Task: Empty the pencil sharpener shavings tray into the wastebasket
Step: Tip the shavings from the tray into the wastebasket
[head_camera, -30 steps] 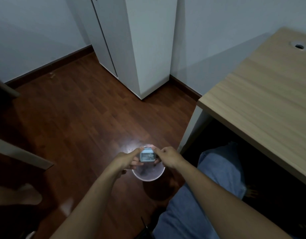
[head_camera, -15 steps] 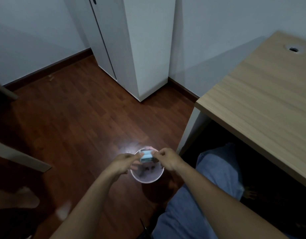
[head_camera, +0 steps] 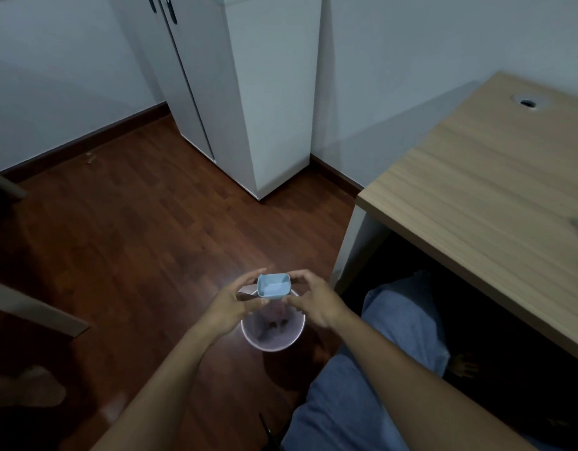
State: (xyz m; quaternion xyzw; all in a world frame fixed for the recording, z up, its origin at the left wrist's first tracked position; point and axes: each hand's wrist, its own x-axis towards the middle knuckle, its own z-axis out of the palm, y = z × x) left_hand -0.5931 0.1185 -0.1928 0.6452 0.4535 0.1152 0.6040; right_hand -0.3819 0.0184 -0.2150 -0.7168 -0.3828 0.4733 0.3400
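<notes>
The light-blue shavings tray [head_camera: 274,285] is held open side up above the far rim of the wastebasket [head_camera: 272,345], which stands on the wood floor [head_camera: 125,242] beside the table [head_camera: 496,203]. The left hand [head_camera: 230,305] grips its left end between thumb and fingers; the right hand [head_camera: 317,302] pinches its right end. Both forearms reach forward and down, wrists angled inward.

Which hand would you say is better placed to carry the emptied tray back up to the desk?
Probably the right hand: it pinches the blue tray on the desk side, while the left hand is farther away.
</notes>
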